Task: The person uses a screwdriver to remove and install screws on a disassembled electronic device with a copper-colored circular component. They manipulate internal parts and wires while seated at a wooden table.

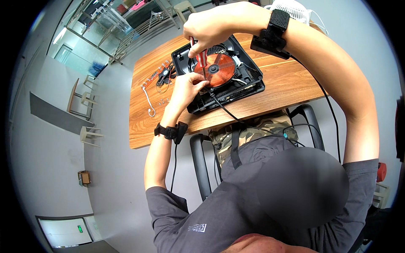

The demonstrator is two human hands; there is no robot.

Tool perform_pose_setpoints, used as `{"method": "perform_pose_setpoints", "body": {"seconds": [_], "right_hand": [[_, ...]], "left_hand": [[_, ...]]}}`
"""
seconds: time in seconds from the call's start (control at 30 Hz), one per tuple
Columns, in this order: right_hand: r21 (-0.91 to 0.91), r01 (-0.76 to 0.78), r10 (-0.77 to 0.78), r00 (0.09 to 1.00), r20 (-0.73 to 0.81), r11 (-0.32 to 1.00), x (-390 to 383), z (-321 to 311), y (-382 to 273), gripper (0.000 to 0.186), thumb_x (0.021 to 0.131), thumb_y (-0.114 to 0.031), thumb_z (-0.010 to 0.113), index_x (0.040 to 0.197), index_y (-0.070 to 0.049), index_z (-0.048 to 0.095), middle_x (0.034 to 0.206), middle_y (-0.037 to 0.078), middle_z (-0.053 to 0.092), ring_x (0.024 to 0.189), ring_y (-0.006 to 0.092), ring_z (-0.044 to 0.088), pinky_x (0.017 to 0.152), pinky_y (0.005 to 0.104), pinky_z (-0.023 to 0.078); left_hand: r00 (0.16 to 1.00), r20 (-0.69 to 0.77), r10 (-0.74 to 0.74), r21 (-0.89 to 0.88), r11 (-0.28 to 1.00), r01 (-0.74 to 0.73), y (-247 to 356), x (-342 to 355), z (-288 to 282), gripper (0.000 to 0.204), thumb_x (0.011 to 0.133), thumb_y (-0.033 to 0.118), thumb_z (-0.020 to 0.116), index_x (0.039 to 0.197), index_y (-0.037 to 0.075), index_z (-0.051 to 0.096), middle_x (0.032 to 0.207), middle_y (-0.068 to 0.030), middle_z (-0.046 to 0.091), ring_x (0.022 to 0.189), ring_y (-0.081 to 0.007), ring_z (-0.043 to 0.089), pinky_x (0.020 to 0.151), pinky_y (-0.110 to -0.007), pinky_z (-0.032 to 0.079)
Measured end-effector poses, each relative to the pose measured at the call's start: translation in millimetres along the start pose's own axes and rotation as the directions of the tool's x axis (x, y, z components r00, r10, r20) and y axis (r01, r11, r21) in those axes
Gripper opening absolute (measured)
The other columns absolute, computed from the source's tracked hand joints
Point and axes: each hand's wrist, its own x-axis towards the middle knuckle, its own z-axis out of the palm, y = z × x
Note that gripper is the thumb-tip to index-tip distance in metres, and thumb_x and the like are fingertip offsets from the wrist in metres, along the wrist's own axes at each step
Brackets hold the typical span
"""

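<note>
A flat copper coil [223,75] lies in the open black housing [258,87] of what looks like an induction cooker. My right hand [206,28] is wrapped around the red-and-white handle of a screwdriver [202,59], held upright with its shaft down at the coil's near left edge. Beside the lower end of that shaft, my left hand [187,87] has thumb and fingertips pinched together. Whether they grip the shaft or a small part is hidden. The screwdriver's tip is covered by these fingers.
Left on the wooden table [287,78] lie a black fan-like part [163,76], a white cable [148,100] and several small screws [162,102]. A black cord [223,109] runs from the housing toward my lap. A white fan [291,9] stands at the far right.
</note>
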Motion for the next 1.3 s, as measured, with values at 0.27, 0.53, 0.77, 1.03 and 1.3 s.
{"method": "perform_pose_setpoints", "body": {"seconds": [0.27, 0.53, 0.77, 1.03, 1.3], "right_hand": [[-0.002, -0.038, 0.039, 0.998, 0.04, 0.999, -10, -9, 2, 0.056, 0.094, -0.051, 0.068, 0.094, 0.005, 0.075, 0.088, 0.026, 0.073, 0.077, 0.0406, 0.07, 0.069, 0.0474, 0.057], [-0.046, 0.01, -0.01, 1.0, 0.006, 0.999, -9, -4, 8, 0.061, 0.095, -0.055, 0.065, 0.091, 0.005, 0.075, 0.083, 0.026, 0.072, 0.073, 0.0405, 0.069, 0.068, 0.0471, 0.056], [-0.055, -0.028, 0.029, 0.999, 0.02, 0.998, -17, -8, 4, 0.062, 0.095, -0.056, 0.064, 0.084, 0.005, 0.073, 0.076, 0.026, 0.068, 0.067, 0.0394, 0.067, 0.063, 0.0457, 0.054], [0.061, -0.087, 0.093, 0.99, -0.11, 0.994, -12, 12, 18, 0.061, 0.09, -0.052, 0.075, 0.08, 0.008, 0.072, 0.065, 0.023, 0.067, 0.059, 0.0336, 0.068, 0.057, 0.0418, 0.055], [0.03, -0.036, 0.039, 0.99, -0.135, 0.999, -11, 7, 12, 0.062, 0.09, -0.053, 0.075, 0.078, 0.007, 0.072, 0.065, 0.022, 0.067, 0.06, 0.0336, 0.068, 0.058, 0.0419, 0.055]], "left_hand": [[0.998, -0.021, -0.059, -0.052, 0.997, 0.058, 3, 1, 4, 0.022, 0.084, 0.017, 0.085, 0.088, 0.0, 0.072, 0.072, -0.0068, 0.069, 0.064, -0.0103, 0.06, 0.063, -0.029, 0.051], [0.992, 0.032, -0.119, -0.135, 0.983, 0.122, 4, 1, 3, 0.022, 0.085, 0.016, 0.085, 0.089, 0.0, 0.071, 0.07, -0.0028, 0.068, 0.065, -0.0057, 0.056, 0.061, -0.027, 0.049], [0.982, 0.087, -0.166, -0.216, 0.959, 0.181, 8, -2, 5, 0.019, 0.087, 0.015, 0.084, 0.09, 0.0, 0.071, 0.074, 0.0003, 0.069, 0.068, -0.0032, 0.057, 0.063, -0.025, 0.049], [0.983, 0.11, -0.15, -0.202, 0.965, 0.17, 16, 5, 2, 0.018, 0.088, 0.013, 0.083, 0.094, 0.001, 0.072, 0.075, 0.0011, 0.07, 0.07, -0.0028, 0.059, 0.065, -0.024, 0.05], [0.992, 0.041, -0.117, -0.167, 0.978, 0.122, 3, -4, 3, 0.018, 0.088, 0.013, 0.082, 0.097, -0.001, 0.074, 0.081, -0.0045, 0.073, 0.073, -0.0072, 0.064, 0.069, -0.025, 0.054]]}}
